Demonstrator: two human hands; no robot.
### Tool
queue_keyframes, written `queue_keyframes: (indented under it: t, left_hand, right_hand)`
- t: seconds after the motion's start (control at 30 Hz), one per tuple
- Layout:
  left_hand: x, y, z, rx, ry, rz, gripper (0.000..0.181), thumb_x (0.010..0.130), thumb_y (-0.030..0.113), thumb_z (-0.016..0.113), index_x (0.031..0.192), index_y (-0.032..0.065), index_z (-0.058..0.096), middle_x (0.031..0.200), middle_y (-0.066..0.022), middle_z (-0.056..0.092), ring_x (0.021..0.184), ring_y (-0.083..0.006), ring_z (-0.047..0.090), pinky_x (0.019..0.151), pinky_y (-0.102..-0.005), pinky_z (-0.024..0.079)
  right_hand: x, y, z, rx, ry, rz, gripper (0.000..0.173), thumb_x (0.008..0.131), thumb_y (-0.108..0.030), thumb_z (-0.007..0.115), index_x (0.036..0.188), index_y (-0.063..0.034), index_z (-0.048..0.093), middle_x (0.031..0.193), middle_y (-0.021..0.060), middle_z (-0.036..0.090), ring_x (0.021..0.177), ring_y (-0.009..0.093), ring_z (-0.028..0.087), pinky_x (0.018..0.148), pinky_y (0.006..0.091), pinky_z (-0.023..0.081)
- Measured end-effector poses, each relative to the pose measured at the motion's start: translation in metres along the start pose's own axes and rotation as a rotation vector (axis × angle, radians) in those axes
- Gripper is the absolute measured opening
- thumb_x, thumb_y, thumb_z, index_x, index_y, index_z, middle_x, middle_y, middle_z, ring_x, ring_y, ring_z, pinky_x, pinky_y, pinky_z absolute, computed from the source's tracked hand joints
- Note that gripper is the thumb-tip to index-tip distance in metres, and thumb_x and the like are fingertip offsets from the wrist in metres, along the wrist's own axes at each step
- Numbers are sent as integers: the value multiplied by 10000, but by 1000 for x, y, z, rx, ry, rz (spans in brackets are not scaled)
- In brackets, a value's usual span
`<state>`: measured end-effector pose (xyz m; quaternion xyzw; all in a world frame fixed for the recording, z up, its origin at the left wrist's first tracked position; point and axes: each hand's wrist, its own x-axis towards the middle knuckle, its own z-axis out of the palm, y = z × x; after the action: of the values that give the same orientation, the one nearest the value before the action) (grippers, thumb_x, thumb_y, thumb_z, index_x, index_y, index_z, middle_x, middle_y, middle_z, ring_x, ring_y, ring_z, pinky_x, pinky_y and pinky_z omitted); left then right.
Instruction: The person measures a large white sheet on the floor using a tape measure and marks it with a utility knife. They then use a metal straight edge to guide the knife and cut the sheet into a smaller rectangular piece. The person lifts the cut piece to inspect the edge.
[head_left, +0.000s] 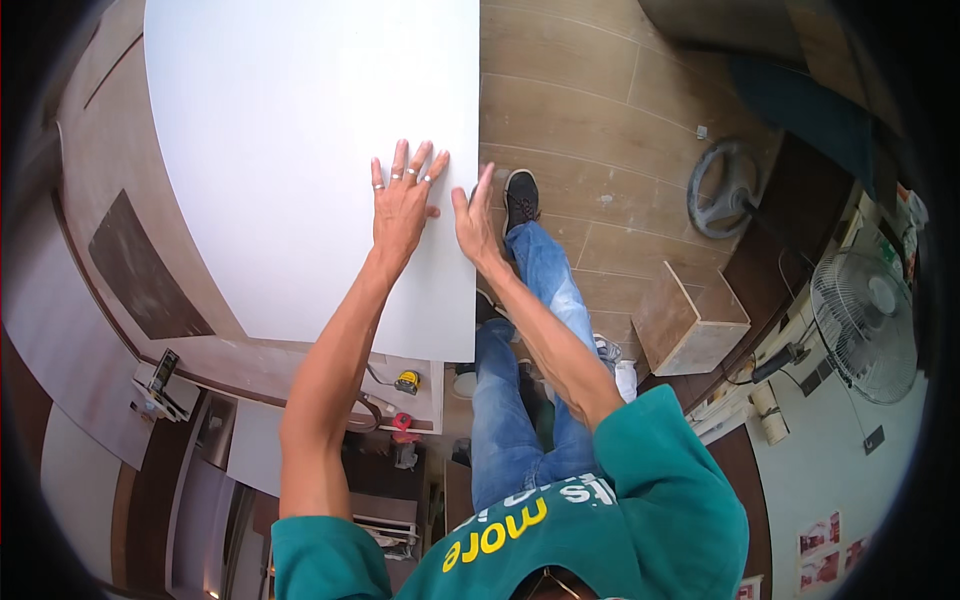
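Note:
A large white sheet or panel (300, 187) lies flat in front of me, its straight right edge running away from my body. My left hand (401, 202) rests palm down on it with the fingers spread and rings on several of them, holding nothing. My right hand (476, 221) is at the sheet's right edge, thumb side over the white surface and fingers pointing away from me. Whether the right palm touches the edge is hard to tell. No tool shows in either hand.
A yellow and black tape measure (407, 382) lies beyond the sheet's near edge. To the right stand an open wooden box (697, 330), a handwheel (724, 187) and a fan (862, 322). My shoe (521, 199) is on the wood-look floor beside the sheet.

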<state>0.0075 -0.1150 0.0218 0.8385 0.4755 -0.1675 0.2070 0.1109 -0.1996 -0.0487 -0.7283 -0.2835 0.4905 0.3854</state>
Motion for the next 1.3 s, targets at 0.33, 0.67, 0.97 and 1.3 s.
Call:
queue_keyframes:
  t: [0.33, 0.67, 0.97, 1.3]
  left_hand:
    - [4, 2, 0, -3, -4, 0, 1027, 614, 245, 878, 1499, 351, 368, 1569, 57, 319, 1490, -240, 206, 1179, -599, 220]
    - [5, 1, -1, -6, -23, -16, 1008, 621, 224, 877, 1492, 342, 382, 1572, 54, 304, 1494, -243, 188, 1194, -599, 205]
    - [9, -1, -2, -82, 21, 22, 1014, 632, 146, 851, 1506, 315, 364, 1561, 13, 331, 1476, -283, 237, 1167, -642, 208]
    - [7, 1, -1, -87, 34, 26, 1004, 631, 130, 847, 1500, 311, 378, 1553, 10, 348, 1467, -281, 258, 1153, -641, 222]
  right_hand:
    - [4, 0, -3, 22, -5, -15, 891, 995, -452, 453, 1517, 106, -7, 1567, 341, 147, 1453, 475, 174, 1192, 493, 145]
    - [25, -20, -1, 32, -3, 2, 884, 1001, -444, 450, 1506, 129, 5, 1558, 371, 117, 1466, 469, 143, 1201, 485, 116]
    - [62, -35, -1, 65, 37, -44, 889, 994, -450, 460, 1511, 121, 16, 1558, 365, 138, 1469, 452, 157, 1201, 476, 127]
    - [84, -48, -7, 69, 21, -45, 827, 1019, -425, 425, 1534, 71, 10, 1586, 316, 126, 1481, 418, 155, 1209, 455, 111]
